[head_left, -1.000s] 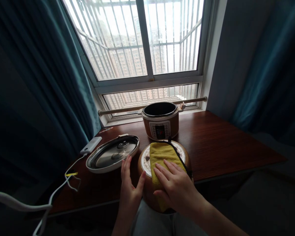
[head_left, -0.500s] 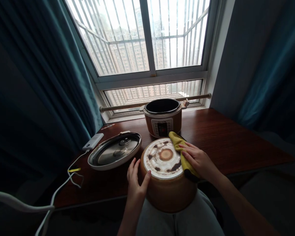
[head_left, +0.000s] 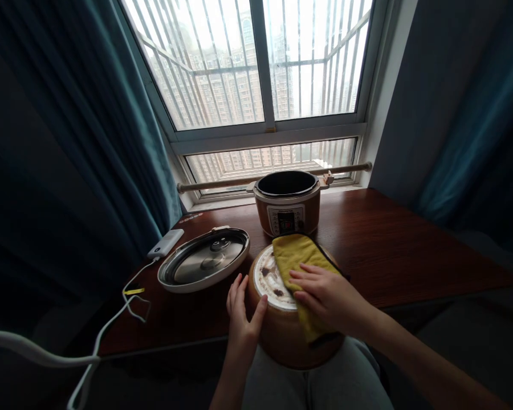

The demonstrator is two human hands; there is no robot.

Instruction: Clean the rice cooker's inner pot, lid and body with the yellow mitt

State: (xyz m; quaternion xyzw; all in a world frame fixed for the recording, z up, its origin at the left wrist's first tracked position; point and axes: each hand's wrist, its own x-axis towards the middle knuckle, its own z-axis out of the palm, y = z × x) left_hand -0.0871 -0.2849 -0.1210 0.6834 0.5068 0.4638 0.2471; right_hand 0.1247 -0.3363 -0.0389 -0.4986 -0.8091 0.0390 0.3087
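cloth (head_left: 299,256), yellow and dark-edged, is back across the upturned brown pot's (head_left: 284,339) white base (head_left: 268,279) after hugging its right rim half a second ago, so the wiping seems mid-pass (dark blotches (head_left: 278,292) show at left). right hand (head_left: 331,296) presses it with extended, slightly parted fingers; left hand (head_left: 243,330), thumb and fingers spread wide, braces the pot over the lap (head_left: 277,384), before the electric cooker (head_left: 264,213).

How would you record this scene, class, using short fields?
Left hand: touching upturned round brown pot
Right hand: flat on yellow fabric cloth, partly covering the pot's stained white base
Dark reddish wooden table: open brown-and-cream cooker; round white-rimmed lid; white rectangular device
Window: bars outside, blue fabric curtains either side
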